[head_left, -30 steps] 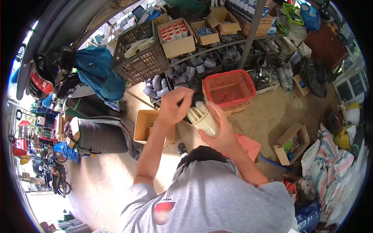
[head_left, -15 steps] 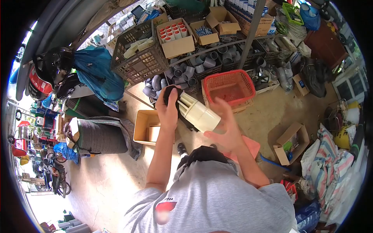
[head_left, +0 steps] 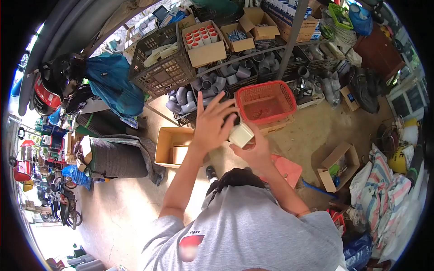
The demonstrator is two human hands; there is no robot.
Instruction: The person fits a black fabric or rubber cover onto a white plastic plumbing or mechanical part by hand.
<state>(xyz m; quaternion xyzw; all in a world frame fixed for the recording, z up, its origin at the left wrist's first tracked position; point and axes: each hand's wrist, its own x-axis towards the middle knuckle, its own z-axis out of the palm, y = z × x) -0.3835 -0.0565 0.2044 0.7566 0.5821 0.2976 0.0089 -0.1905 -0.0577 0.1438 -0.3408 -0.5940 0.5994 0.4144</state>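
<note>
A cream plastic cylinder-like piece with a black end is held up in front of my chest, its end now facing me. Wrapped around its lower right side, my right hand grips it between thumb and fingers. My left hand is spread wide beside it, fingers apart, partly covering the black end. Below and to the left of the hands stands an open cardboard box with a smaller carton inside. A red plastic basket sits just beyond my right hand.
A pinkish-red stool top is near my right forearm. Ahead, a black crate, a carton of red-capped tubes and grey pipe elbows line a metal rack. An open carton stands at right, a rolled mat at left.
My left hand has let go of the black end and spread its fingers. My right hand has closed around the cream piece, which has turned so its end faces me.
</note>
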